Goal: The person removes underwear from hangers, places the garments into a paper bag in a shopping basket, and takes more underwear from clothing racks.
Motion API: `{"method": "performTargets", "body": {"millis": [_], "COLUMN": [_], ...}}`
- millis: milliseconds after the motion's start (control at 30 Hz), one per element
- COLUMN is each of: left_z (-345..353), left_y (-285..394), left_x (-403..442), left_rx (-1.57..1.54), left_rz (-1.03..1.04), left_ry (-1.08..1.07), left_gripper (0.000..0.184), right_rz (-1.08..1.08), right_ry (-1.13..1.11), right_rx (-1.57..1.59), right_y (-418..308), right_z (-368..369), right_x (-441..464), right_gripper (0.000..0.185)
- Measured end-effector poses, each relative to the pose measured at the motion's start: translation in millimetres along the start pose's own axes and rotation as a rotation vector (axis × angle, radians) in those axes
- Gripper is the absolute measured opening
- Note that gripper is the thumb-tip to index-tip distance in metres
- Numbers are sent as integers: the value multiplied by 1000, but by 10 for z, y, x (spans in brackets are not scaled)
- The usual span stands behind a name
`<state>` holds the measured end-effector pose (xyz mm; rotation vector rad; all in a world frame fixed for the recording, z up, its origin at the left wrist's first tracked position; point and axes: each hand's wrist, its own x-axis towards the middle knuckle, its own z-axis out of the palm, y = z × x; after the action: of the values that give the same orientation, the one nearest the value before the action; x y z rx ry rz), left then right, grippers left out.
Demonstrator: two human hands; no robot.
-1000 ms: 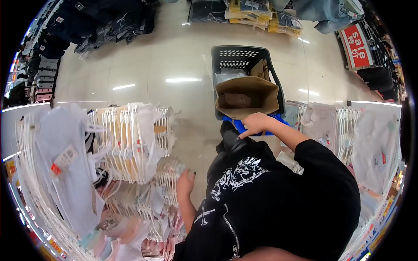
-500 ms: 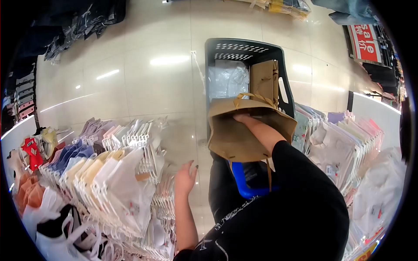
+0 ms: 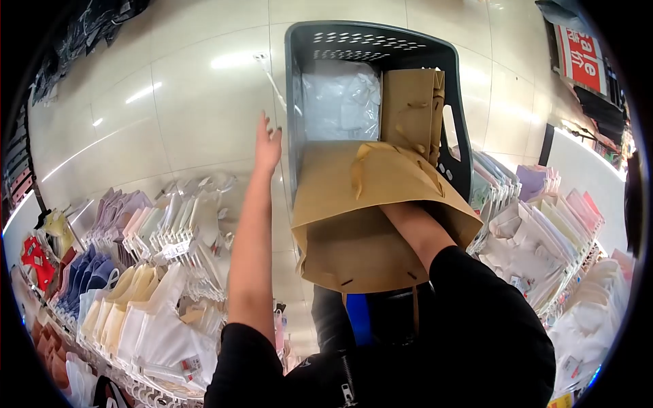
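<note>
A brown paper bag (image 3: 367, 238) with ribbon handles lies tilted in a dark basket (image 3: 294, 88), its mouth towards me. My right forearm reaches into the bag; the hand itself is hidden inside. To the left of the basket, my left hand (image 3: 267, 144) is held in the air above the floor, fingers apart and holding nothing. A white item in clear plastic (image 3: 341, 102) lies at the basket's far left. Beside it, on the right, stands a second, folded paper bag (image 3: 407, 109).
Hanging garments (image 3: 156, 299) fill a rack on the left, and more garments (image 3: 537, 238) hang at the right. A red sale sign (image 3: 581, 58) is at the upper right. The basket's blue handle (image 3: 359, 318) shows near my body.
The basket and bags appear larger and closer. My right hand has gone from outside the bag to deep inside it. My left hand has moved up and forward beside the basket.
</note>
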<state>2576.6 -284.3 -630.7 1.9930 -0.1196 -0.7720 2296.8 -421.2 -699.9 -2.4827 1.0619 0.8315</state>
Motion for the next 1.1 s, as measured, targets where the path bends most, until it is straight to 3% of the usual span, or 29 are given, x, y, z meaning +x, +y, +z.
{"method": "performTargets", "body": {"millis": [33,133,267,300,400,600,667,800,933,1100], "left_z": [75,134,123,145,71,-184,-299,-593,-759,-936], "left_y": [-23,68,228,154,3,182,-198,-416,-319,-461], "left_x": [89,216,299,288,281,-91,-196,-802,-1622,-2476], "left_rx": [10,84,332,261,257,263,203,191,186,29], "left_rz": [40,70,-59,10,-18,-7,-42,-175,-164,-163], "left_ry": [36,-204,-163,-93,-149,68,88,61,81,48], "left_gripper": [54,58,30,23,13,16,15,15,15,14], "right_rz": [7,22,57,62,77,66,49,1,-90,-311], "right_ry": [1,-15,-34,-42,-67,-131,-161,-234,-346,-351], "right_rx": [8,21,39,43,49,58,69,131,263,406], "right_y": [-3,-9,-19,-27,-27,-59,-116,-235,-341,-507], "right_z": [16,52,82,87,89,-29,-184,-533,-1080,-2104], "right_x": [-34,-78,-111,-115,-96,-1,44,135,72,-791], "right_gripper": [54,53,52,52,51,49,48,47,46,45]}}
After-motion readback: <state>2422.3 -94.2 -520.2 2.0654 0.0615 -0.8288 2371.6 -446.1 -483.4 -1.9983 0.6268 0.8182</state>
